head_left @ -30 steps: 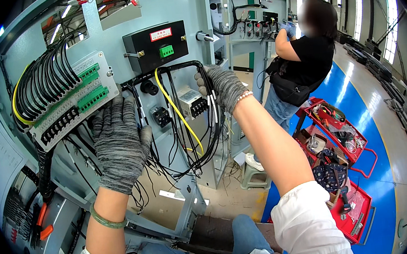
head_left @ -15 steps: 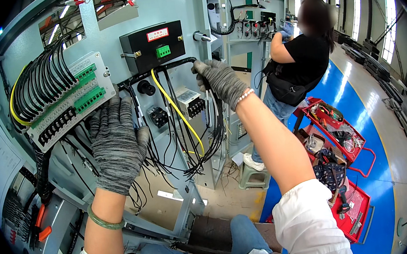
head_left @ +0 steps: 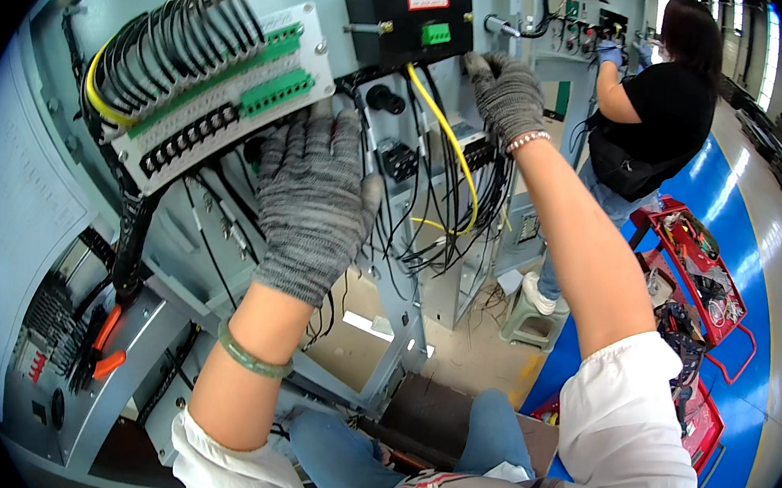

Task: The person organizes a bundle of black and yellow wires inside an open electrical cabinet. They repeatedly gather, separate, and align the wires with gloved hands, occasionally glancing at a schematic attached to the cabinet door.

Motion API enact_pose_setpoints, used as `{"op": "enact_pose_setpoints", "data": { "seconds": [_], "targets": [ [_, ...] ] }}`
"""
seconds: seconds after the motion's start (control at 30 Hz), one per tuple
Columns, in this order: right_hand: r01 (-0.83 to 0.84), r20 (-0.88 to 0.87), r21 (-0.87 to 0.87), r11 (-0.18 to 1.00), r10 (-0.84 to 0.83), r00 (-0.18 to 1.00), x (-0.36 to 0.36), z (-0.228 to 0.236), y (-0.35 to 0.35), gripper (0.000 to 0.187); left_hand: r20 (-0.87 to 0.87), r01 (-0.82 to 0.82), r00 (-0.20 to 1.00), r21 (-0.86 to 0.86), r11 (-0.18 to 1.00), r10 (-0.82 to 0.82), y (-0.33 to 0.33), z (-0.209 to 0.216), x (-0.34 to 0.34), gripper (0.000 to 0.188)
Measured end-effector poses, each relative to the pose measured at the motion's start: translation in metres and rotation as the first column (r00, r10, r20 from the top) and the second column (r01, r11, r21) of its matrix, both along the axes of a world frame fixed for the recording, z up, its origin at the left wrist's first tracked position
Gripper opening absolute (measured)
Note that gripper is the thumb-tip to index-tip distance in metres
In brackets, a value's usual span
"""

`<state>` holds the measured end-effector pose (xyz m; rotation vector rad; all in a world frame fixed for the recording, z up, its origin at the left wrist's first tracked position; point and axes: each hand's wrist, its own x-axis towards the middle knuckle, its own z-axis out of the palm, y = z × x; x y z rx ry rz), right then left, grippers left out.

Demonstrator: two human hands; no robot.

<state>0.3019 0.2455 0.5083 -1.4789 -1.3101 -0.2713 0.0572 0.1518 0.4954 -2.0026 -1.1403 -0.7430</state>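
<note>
My left hand (head_left: 314, 195), in a grey knit glove, is open, its fingers stretched upward together. Their tips reach the lower edge of a terminal board (head_left: 318, 53) with green and black connector rows. My right hand (head_left: 510, 103), gloved alike, is closed beside the lower right corner of a black box (head_left: 389, 39), on the end of a black wire bundle (head_left: 362, 77) running beneath that box; its fingertips are partly hidden. Between my hands, loose black wires (head_left: 444, 248) and one yellow wire (head_left: 446, 129) hang from the bundle.
Orange-handled pliers (head_left: 108, 340) are at the lower left. A black round fitting (head_left: 385, 100) and a black socket (head_left: 398, 159) sit on the cabinet behind the wires. At right, a co-worker (head_left: 659, 120) stands by a stool (head_left: 528, 320) and red tool carts (head_left: 731, 303).
The view has shifted, so the cabinet and both hands appear farther right, and the cabinet parts higher. My left hand remains under the terminal board and my right at the bundle's end.
</note>
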Motion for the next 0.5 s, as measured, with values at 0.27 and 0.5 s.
{"op": "enact_pose_setpoints", "data": {
  "seconds": [0.27, 0.5],
  "targets": [
    [0.014, 0.079, -0.051, 0.999, -0.01, 0.997, 0.009, 0.005, 0.015, 0.044, 0.014, -0.041, 0.999, 0.033, 0.999, 0.04, 0.007, 0.001, 0.008, 0.063],
    [-0.012, -0.043, 0.193, 0.981, 0.02, 0.999, -0.004, -0.014, 0.03, 0.037, -0.004, -0.065, 0.998, 0.032, 0.997, 0.065, 0.01, 0.0, 0.008, 0.06]
  ]
}}
